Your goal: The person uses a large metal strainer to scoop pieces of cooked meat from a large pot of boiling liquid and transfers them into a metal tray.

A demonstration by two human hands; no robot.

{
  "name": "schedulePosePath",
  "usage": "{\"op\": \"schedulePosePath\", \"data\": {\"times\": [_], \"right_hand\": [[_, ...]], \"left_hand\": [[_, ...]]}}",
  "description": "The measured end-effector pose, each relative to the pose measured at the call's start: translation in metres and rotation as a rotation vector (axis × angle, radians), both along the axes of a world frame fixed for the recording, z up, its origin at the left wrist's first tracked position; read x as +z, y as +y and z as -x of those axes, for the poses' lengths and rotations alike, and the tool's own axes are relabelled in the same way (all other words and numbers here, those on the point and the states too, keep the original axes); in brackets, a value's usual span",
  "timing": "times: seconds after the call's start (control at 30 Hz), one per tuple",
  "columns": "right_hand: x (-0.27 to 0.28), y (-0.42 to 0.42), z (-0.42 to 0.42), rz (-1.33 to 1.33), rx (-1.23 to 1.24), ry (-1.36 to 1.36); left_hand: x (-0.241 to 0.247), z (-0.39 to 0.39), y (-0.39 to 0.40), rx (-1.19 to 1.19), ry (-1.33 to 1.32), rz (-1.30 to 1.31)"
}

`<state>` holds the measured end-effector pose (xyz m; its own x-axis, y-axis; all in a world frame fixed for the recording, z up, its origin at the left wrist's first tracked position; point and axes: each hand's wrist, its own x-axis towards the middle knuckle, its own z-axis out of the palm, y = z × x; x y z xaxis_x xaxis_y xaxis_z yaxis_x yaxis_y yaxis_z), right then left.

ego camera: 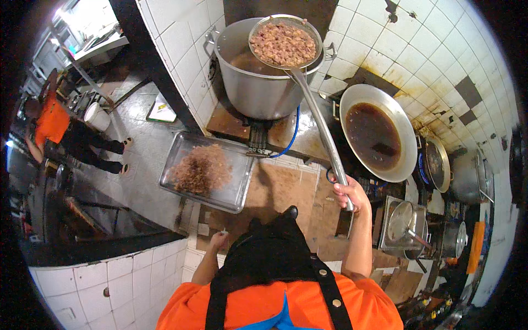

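Note:
My right hand (pixel 350 193) grips the long metal handle of a large round skimmer (pixel 326 128). Its bowl is heaped with brownish cooked ground meat (pixel 284 43) and sits over the rim of a tall aluminum stockpot (pixel 264 95). Brown liquid shows inside the pot. Low on the left is my left hand (pixel 220 240), by the black apron (pixel 268 251). Something small and pale shows at its fingers, too small to name. In front of that hand, a rectangular metal tray (pixel 239 177) holds a mound of similar crumbled meat (pixel 202 169).
A wide metal pan (pixel 406 136) of dark liquid stands right of the pot. More pans and a rectangular metal container (pixel 387 214) are farther right. A blue gas hose (pixel 296 132) runs below the pot. Another person (pixel 53 117) bends at the far left, near a white bucket (pixel 97 116).

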<state>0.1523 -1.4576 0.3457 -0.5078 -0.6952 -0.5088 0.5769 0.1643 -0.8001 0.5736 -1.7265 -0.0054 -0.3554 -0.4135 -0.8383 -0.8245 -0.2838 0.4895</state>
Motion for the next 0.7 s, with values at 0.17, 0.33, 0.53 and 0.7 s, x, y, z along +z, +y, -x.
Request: {"op": "schedulePosePath", "data": {"times": [0.17, 0.33, 0.53, 0.7], "right_hand": [[0.009, -0.006, 0.006, 0.022, 0.04, 0.001], [0.01, -0.017, 0.005, 0.011, 0.052, 0.027], [-0.018, 0.009, 0.002, 0.018, -0.059, 0.082], [-0.011, 0.001, -0.009, 0.042, -0.018, 0.093]], "left_hand": [[-0.043, 0.002, -0.024, -0.065, 0.118, 0.175], [-0.089, -0.037, -0.033, 0.052, 0.159, 0.015], [-0.043, -0.024, -0.019, -0.299, -0.05, 0.295], [-0.024, -0.025, -0.003, -0.234, -0.012, 0.421]]}}
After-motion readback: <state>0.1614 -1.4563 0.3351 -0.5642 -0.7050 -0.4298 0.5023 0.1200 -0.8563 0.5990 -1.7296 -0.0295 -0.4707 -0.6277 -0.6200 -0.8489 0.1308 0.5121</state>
